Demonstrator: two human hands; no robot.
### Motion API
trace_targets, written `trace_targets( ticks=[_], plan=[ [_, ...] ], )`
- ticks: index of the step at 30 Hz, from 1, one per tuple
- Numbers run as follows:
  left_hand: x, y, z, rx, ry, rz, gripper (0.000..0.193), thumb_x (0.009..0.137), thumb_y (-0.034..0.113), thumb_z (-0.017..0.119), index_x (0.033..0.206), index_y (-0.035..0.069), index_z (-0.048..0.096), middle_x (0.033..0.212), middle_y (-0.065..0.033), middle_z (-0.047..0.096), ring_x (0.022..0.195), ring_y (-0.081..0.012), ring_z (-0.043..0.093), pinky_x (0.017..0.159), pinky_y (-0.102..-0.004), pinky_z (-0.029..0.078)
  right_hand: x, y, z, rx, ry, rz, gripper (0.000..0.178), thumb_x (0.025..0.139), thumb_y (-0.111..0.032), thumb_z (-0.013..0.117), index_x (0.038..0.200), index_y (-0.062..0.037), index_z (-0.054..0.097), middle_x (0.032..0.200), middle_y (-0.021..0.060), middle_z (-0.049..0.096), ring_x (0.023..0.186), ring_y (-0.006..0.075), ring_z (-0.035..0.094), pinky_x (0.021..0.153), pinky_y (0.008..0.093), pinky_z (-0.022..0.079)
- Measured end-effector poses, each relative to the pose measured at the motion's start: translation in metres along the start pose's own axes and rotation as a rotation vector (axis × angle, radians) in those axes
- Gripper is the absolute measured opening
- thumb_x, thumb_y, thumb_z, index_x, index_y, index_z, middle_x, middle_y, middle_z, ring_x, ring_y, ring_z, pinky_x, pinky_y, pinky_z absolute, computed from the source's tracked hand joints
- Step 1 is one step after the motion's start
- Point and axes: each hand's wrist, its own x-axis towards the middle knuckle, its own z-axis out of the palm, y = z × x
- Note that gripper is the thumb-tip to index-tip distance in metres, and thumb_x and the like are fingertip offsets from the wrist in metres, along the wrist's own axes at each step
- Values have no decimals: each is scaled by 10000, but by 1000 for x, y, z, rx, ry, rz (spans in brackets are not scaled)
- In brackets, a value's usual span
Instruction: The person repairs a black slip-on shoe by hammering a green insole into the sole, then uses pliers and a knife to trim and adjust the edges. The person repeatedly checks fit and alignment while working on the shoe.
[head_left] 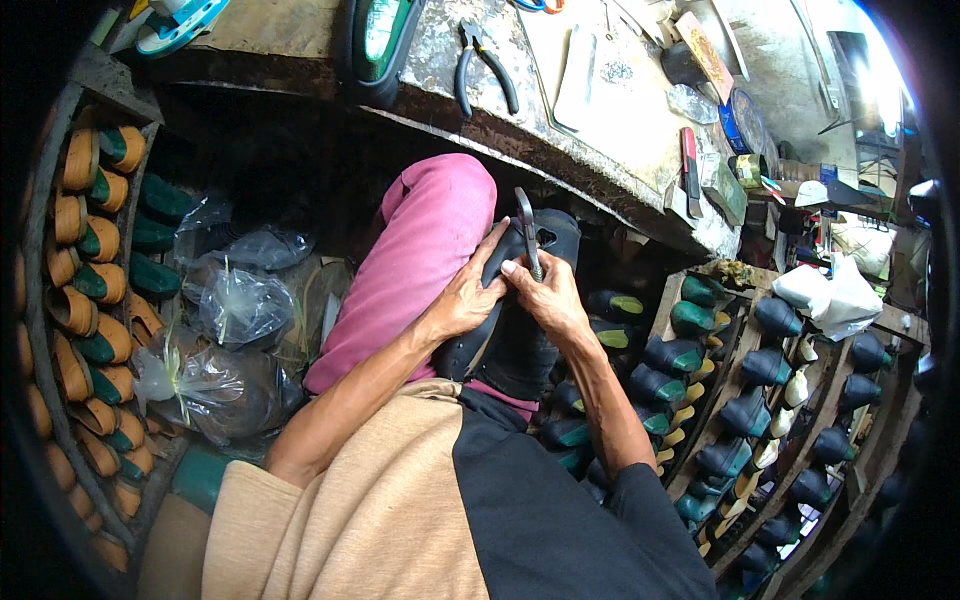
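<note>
A dark shoe point(462, 352) lies across my lap, partly hidden by my hands. My left hand point(466, 296) is closed on its edge, thumb and fingers pinching the dark material. Close beside it, my right hand point(551, 300) grips metal pincers point(528, 222), whose curved head points away from me. The thumbs nearly meet over the shoe. Under the right hand, a black covering point(522, 350) lies over my right thigh. My left leg point(425, 230) is in pink trousers, knee raised. Exactly what the pincers' far end touches is unclear.
Ahead stands a worn workbench point(620, 150) holding black-handled pliers point(482, 68), a red cutter point(690, 165) and a green-soled shoe point(383, 40). Racks of tan shoes point(92, 240) stand left, beside tied plastic bags point(240, 300). Racks of dark shoes point(745, 415) fill the right, with a white bag point(835, 295) on top.
</note>
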Motion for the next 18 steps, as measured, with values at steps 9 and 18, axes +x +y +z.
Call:
trace_targets(
  ticks=[9,18],
  plan=[
    [-2,9,-5,25,-77,-52,917,1145,271,742,1871,119,202,1879,-220,319,1728,-328,337,1407,-423,278,-107,-5,28,-14,133,-132,221,1207,-193,602,1123,8,566,696,114,710,559,209,699,531,382,549],
    [-5,17,-1,103,-115,-38,925,1151,274,740,1874,137,180,1844,-234,380,1724,-356,342,1408,-447,268,-93,-15,28,-209,173,-171,167,1186,-144,608,1096,-5,596,645,107,672,544,205,660,538,410,503]
  ],
)
